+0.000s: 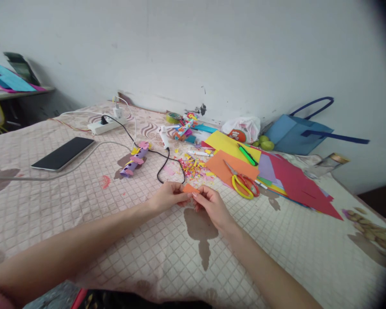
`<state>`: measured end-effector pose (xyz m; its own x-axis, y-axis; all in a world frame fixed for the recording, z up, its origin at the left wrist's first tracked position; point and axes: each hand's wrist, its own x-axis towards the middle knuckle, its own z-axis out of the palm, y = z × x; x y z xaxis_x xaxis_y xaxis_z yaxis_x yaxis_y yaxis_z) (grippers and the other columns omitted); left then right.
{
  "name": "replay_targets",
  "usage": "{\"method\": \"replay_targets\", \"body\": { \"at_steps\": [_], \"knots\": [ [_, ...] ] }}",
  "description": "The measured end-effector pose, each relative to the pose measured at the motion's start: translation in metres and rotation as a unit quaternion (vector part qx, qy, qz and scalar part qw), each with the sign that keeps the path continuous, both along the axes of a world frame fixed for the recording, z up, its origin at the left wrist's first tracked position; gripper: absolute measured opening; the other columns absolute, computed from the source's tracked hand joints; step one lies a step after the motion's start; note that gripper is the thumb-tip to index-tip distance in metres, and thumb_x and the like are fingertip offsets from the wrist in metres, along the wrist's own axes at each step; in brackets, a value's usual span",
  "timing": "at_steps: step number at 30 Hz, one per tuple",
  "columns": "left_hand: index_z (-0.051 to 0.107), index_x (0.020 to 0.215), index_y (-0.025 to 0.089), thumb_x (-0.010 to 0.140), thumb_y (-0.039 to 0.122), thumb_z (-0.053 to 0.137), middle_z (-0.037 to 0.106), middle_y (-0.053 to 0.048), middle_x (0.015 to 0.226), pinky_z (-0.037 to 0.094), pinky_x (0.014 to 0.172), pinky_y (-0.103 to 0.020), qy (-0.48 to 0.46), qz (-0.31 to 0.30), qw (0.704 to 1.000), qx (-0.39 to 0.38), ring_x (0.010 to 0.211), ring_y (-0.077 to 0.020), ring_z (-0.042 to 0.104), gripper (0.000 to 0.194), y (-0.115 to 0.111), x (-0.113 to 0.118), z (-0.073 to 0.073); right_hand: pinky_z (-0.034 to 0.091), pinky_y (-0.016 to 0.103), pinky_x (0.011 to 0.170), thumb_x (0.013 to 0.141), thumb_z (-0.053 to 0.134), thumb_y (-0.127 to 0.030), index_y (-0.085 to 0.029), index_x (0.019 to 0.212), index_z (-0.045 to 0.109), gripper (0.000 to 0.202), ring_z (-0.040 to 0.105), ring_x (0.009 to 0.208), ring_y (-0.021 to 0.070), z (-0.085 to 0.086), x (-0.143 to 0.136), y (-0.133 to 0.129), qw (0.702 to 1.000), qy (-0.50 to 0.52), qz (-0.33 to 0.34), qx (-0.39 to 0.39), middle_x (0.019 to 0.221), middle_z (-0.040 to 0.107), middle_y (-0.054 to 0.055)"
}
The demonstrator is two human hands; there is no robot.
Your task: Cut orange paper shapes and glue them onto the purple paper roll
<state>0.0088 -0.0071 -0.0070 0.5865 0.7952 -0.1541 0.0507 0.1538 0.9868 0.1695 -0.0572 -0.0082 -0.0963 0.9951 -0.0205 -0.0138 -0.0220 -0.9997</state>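
Apparently we are shaping a small orange paper piece (pixel 190 188) left of the scissors (pixel 236 174), our left hand (pixel 171 195) and right hand (pixel 209 199) pinching its opposite ends between narrowed fingertips, and the next move is probably calling for an even, gentle grip.

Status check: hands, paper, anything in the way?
Left hand, right hand: both pinching small orange paper piece. Piece partly covered. Paper scraps beyond hands, scissors farther right; neither blocking.
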Motion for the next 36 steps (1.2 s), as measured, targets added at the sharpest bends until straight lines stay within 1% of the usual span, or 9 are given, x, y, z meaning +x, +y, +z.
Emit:
{"method": "replay_targets", "body": {
  "at_steps": [3,8,10,15,18,24,28,33,36],
  "knots": [
    [0.058,0.066,0.011,0.065,0.039,0.068,0.059,0.000,0.058,0.043,0.054,-0.022,-0.004,0.000,1.000,-0.014,0.052,-0.0093,0.053,0.030,-0.0001,-0.0006,0.0003,0.038,0.021,0.049,0.078,0.059,-0.032,-0.017,0.072,0.054,0.017,0.046,0.050,0.0081,0.0004,-0.0010,-0.0006,1.000,0.016,0.003,-0.010,0.061,0.053,-0.003],
    [0.059,0.068,0.011,0.065,0.038,0.068,0.062,-0.002,0.062,0.044,0.056,-0.022,-0.017,0.011,0.999,-0.029,0.054,-0.0096,0.055,0.029,-0.0022,-0.0017,0.0036,0.038,0.021,0.050,0.078,0.059,-0.033,-0.017,0.071,0.055,0.018,0.047,0.051,0.0080,0.0005,-0.0014,-0.0014,0.999,0.033,0.007,-0.017,0.061,0.053,-0.003],
    [0.059,0.067,0.011,0.067,0.039,0.066,0.062,-0.002,0.061,0.044,0.056,-0.022,-0.009,0.017,1.000,-0.021,0.054,-0.0095,0.055,0.029,-0.0027,-0.0017,0.0051,0.038,0.021,0.050,0.078,0.059,-0.033,-0.017,0.071,0.055,0.019,0.047,0.051,0.0082,0.0008,-0.0013,-0.0015,0.999,0.037,0.009,-0.019,0.061,0.054,-0.003],
    [0.059,0.066,0.011,0.074,0.048,0.056,0.063,-0.004,0.062,0.045,0.056,-0.023,0.014,0.019,1.000,0.002,0.055,-0.0106,0.056,0.037,-0.0011,-0.0019,0.0059,0.039,0.021,0.050,0.075,0.061,-0.038,-0.017,0.069,0.054,0.023,0.048,0.051,0.0087,0.0015,-0.0008,-0.0009,0.999,0.032,0.001,-0.032,0.061,0.055,-0.002],
    [0.057,0.066,0.011,0.071,0.046,0.060,0.061,-0.002,0.060,0.044,0.054,-0.022,0.012,0.016,1.000,0.022,0.053,-0.0098,0.055,0.035,0.0001,-0.0028,0.0056,0.040,0.022,0.050,0.074,0.061,-0.041,-0.017,0.070,0.054,0.025,0.049,0.050,0.0088,0.0007,-0.0006,-0.0004,0.999,0.023,0.002,-0.038,0.061,0.055,-0.002],
    [0.054,0.061,0.012,0.072,0.044,0.060,0.056,0.000,0.053,0.041,0.049,-0.019,0.030,0.028,0.998,0.043,0.049,-0.0084,0.052,0.034,0.0002,-0.0045,0.0075,0.039,0.022,0.049,0.079,0.055,-0.043,-0.017,0.073,0.055,0.027,0.050,0.050,0.0087,-0.0025,-0.0002,-0.0001,0.999,0.009,0.019,-0.029,0.061,0.056,-0.002],
    [0.054,0.063,0.012,0.072,0.045,0.059,0.059,-0.001,0.057,0.042,0.051,-0.020,0.028,0.020,0.998,0.043,0.052,-0.0088,0.053,0.034,0.0009,-0.0041,0.0048,0.038,0.021,0.049,0.078,0.058,-0.040,-0.017,0.072,0.054,0.024,0.048,0.049,0.0081,-0.0040,0.0005,-0.0002,1.000,-0.007,0.019,-0.016,0.061,0.055,-0.002],
    [0.058,0.068,0.012,0.067,0.045,0.064,0.060,-0.002,0.060,0.044,0.054,-0.022,0.038,-0.026,0.998,0.051,0.055,-0.0111,0.055,0.034,0.0017,-0.0034,0.0009,0.038,0.021,0.048,0.077,0.058,-0.041,-0.018,0.070,0.053,0.025,0.047,0.048,0.0084,-0.0036,0.0002,-0.0009,1.000,-0.026,0.013,-0.011,0.059,0.053,-0.003],
    [0.059,0.067,0.011,0.067,0.044,0.064,0.060,-0.002,0.058,0.044,0.053,-0.022,0.047,-0.030,0.997,0.049,0.054,-0.0112,0.055,0.033,0.0024,-0.0043,0.0000,0.038,0.021,0.048,0.079,0.055,-0.044,-0.018,0.072,0.053,0.027,0.047,0.048,0.0084,-0.0022,-0.0003,-0.0011,0.999,-0.024,0.020,-0.015,0.060,0.053,-0.003]
  ]
}}
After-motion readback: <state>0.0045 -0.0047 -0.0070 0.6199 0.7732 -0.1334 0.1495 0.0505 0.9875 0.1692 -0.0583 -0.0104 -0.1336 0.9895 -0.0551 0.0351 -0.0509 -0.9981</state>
